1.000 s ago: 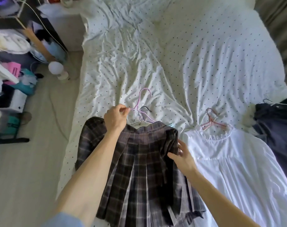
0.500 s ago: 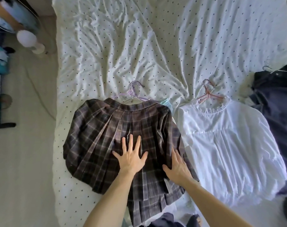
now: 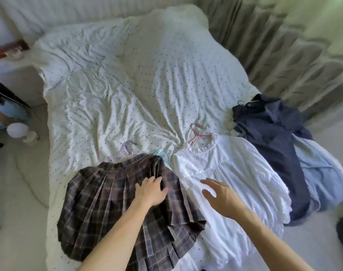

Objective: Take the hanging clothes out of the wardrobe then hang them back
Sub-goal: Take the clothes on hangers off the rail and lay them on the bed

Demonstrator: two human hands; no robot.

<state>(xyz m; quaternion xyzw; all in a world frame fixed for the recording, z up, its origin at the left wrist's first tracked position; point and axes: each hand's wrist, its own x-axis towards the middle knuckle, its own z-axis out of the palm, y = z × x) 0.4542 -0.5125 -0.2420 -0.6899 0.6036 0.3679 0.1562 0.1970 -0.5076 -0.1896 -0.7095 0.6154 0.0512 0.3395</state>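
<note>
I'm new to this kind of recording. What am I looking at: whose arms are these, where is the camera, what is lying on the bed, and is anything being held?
There is no machine here. A person works bare-handed and wears the camera on their head. It looks forward and down, so both arms reach in from the bottom edge.

The surface is a bed with a dotted white sheet. On it lie a plaid skirt on a lilac hanger and a white dress on a pink hanger. Further right is a navy garment with a pale blue garment beside it.

The left hand rests on the plaid skirt. The right hand is spread open over the white dress; I cannot tell if it touches. Neither hand grips anything.
</note>
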